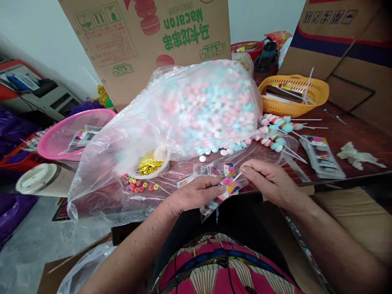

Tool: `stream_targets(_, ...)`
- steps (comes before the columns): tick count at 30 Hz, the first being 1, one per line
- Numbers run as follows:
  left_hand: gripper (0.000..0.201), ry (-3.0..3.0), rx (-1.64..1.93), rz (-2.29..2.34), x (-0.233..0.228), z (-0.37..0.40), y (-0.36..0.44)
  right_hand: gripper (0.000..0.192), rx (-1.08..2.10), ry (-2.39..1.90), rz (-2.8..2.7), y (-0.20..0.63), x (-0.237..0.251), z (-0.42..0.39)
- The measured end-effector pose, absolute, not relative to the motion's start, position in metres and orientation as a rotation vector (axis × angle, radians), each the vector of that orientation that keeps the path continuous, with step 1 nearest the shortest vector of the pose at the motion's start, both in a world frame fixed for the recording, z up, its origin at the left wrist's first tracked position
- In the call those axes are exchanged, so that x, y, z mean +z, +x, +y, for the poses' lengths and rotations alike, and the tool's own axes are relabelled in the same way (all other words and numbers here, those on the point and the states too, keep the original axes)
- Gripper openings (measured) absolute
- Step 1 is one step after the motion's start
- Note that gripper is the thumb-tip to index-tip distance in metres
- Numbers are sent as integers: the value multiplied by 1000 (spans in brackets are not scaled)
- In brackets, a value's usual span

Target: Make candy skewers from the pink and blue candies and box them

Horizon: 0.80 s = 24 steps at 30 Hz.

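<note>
My left hand [199,191] grips a small clear candy bag [229,186] with a colourful print, held low over the table's front edge. Something pale and rounded shows in the bag's lower end, partly hidden by my fingers. Out of its upper end comes a white stick [237,176], and the thumb and fingers of my right hand [269,179] pinch the stick's tip. More printed bags [199,169] lie flat on the table just beyond my left hand. Behind them rests a large clear plastic sack [211,102] full of pink, white and blue candies, some spilled at its mouth.
Finished-looking candy skewers [274,143] lie to the right, below a yellow basket [321,92]. A stack of printed bags [323,157] and a crumpled tissue [358,155] are farther right. On the left stand a white bowl [167,166] with gold ties and a pink basket [45,143].
</note>
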<state>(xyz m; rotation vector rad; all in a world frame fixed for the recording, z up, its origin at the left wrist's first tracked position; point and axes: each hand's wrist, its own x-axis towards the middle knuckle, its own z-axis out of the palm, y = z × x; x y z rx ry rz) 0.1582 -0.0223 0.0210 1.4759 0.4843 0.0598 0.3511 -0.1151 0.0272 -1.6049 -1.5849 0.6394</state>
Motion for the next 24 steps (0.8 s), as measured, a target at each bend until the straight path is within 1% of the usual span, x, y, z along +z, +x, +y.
stream_targets(6,26,1359,333,717,3,-39,172,32,561,-1640,-1642,342,21,-112)
stream_targets(8,26,1367,403,745,-1,-42,174,29,664,-1616,-1553,340,13,-114)
stream_targets(10,27,1392,467,780,-2,-43,174,26,842,-1525,-1383,336,3,-117)
stream_targets(12,28,1489,506,799,0,-43,174,27,979,-1434,-1275,328,-7,-121)
stream_targets(15,29,1719,526,847,3,-45,173,22,970,-1456,-1287,313,-19,-126)
stream_targets(16,28,1739,524,857,4,-45,171,23,944,-1480,-1293,309,-20,-127)
stream_targets(19,28,1517,335,691,7,-42,166,28,928,-1467,-1276,303,-16,-129)
stream_targets(21,33,1366,117,470,9,-38,161,25,1028,-1422,-1260,304,-11,-130)
stream_targets(24,31,1431,-79,337,14,-31,158,22,1223,-1427,-1233,305,-7,-127)
